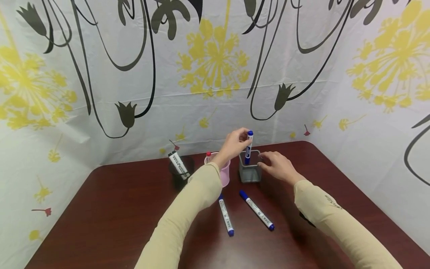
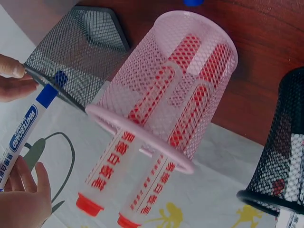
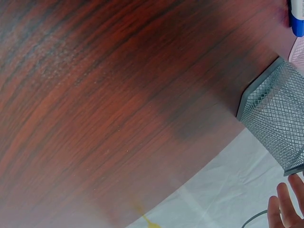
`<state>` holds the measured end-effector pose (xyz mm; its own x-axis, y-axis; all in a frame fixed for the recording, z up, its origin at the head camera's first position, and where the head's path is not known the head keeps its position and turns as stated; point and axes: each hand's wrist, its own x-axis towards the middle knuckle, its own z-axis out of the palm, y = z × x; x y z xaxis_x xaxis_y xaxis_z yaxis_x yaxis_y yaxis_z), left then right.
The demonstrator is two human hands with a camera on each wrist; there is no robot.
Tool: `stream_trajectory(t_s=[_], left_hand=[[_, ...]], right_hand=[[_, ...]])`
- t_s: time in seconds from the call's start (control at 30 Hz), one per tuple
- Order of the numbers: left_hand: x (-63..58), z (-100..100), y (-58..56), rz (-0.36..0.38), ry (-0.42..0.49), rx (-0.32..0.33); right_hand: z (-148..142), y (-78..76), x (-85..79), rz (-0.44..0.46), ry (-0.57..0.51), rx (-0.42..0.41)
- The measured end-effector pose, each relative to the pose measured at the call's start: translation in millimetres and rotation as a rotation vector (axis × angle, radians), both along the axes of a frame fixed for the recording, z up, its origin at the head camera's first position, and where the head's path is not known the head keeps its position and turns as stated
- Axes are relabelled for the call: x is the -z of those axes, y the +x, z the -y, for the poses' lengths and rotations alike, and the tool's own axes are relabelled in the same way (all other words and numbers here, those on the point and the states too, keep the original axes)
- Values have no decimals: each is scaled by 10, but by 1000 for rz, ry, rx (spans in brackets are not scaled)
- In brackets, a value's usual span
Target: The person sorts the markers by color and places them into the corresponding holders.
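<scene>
My left hand (image 1: 231, 145) pinches a blue whiteboard marker (image 1: 249, 144) near its top. The marker stands nearly upright, its lower blue end within the mouth of a square grey mesh pen holder (image 1: 250, 174). In the left wrist view, that blue end (image 2: 47, 95) overlaps the holder's rim. My right hand (image 1: 278, 167) is at the right side of the same holder, thumb and fingertips at the rim. Its fingers (image 3: 284, 202) look fairly straight in the right wrist view, partly cut off by the frame edge.
A pink round mesh holder (image 2: 128, 76) with red-capped markers stands left of the square one. Further left is a black mesh holder (image 1: 176, 179) with a white marker (image 1: 178, 163). Two blue-capped markers (image 1: 226, 215) (image 1: 258, 212) lie on the dark red table (image 1: 134, 224), in front of the holders.
</scene>
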<state>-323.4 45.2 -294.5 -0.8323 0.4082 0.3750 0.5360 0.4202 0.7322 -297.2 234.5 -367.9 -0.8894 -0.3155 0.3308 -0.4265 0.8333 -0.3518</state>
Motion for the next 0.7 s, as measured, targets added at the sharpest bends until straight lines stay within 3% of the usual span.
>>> stream_trajectory(t_s=[0.3, 0.7], left_hand=[[190, -12, -5, 19, -60, -12], [352, -14, 35, 34, -120, -27]], right_hand=[[0, -7, 1, -7, 1, -3], [-1, 1, 14, -11, -3, -6]])
